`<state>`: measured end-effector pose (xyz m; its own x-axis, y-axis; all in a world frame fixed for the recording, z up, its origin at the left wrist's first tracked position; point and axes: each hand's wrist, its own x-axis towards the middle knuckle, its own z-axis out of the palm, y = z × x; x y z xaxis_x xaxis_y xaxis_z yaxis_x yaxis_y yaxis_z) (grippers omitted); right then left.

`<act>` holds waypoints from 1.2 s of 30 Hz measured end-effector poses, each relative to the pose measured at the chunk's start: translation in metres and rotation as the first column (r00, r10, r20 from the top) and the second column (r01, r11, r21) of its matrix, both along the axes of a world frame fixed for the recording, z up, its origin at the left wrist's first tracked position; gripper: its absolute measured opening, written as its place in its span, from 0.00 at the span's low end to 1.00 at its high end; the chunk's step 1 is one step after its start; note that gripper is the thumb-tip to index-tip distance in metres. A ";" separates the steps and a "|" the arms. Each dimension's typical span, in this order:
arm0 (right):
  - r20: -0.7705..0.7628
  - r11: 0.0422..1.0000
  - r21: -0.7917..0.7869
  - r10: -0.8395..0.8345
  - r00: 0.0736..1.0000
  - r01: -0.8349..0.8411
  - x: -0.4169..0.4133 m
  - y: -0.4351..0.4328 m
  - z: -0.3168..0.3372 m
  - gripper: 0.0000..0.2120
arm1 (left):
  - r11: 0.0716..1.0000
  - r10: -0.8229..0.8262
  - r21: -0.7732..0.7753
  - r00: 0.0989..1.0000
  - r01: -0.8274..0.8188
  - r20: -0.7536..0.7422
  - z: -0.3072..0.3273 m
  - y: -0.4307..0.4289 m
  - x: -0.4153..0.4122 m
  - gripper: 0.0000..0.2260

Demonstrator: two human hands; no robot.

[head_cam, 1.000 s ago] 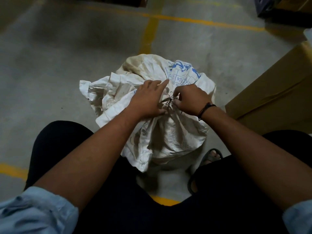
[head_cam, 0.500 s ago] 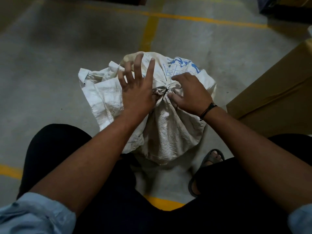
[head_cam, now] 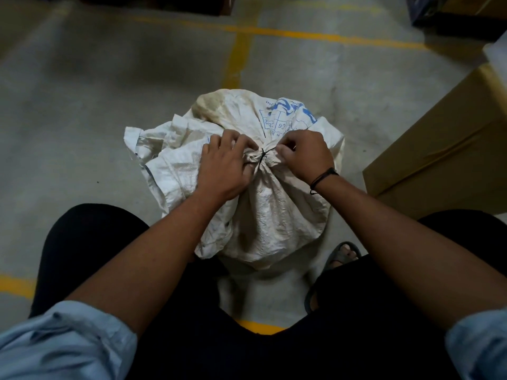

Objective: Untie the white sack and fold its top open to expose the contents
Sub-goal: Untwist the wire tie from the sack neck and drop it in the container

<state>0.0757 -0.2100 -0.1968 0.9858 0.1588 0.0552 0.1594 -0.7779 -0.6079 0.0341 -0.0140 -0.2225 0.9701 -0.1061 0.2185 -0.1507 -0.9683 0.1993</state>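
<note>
A white woven sack [head_cam: 277, 215] with blue print stands on the concrete floor between my knees. Its neck is bunched tight and bound by a thin dark tie [head_cam: 262, 156]. My left hand [head_cam: 223, 167] clasps the gathered neck from the left, and the loose top cloth spreads out beyond it to the left. My right hand [head_cam: 306, 154] pinches the cloth at the tie from the right, its fingers curled. The sack's contents are hidden.
A brown cardboard box [head_cam: 450, 149] stands close on the right. Yellow floor lines [head_cam: 241, 50] cross beyond the sack. A sandalled foot [head_cam: 343, 255] rests by the sack's lower right. Dark objects [head_cam: 450, 15] sit at the top right.
My left hand, spread flat on the sack half a second ago, has closed around the neck. My right hand's fingers have curled onto the cloth at the tie.
</note>
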 end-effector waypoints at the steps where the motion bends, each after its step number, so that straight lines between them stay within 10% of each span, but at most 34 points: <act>1: 0.008 0.999 0.017 -0.036 0.999 0.036 0.001 -0.002 0.000 0.05 | 1.000 0.005 -0.019 1.000 -0.006 -0.021 -0.002 0.000 0.000 0.17; 15: 0.242 0.990 -0.139 0.040 0.969 -0.006 0.000 0.010 0.005 0.06 | 0.982 0.009 -0.185 0.986 -0.040 -0.166 -0.005 -0.014 -0.003 0.24; 21: 0.286 0.989 -0.134 0.102 0.953 -0.066 0.003 0.020 0.007 0.05 | 1.000 0.002 -0.022 0.994 -0.005 -0.111 -0.019 -0.010 -0.006 0.31; 36: -0.235 0.994 -0.013 0.106 0.966 -0.112 -0.031 0.004 0.020 0.04 | 0.997 -0.059 0.040 0.995 0.063 -0.086 -0.027 -0.003 0.010 0.26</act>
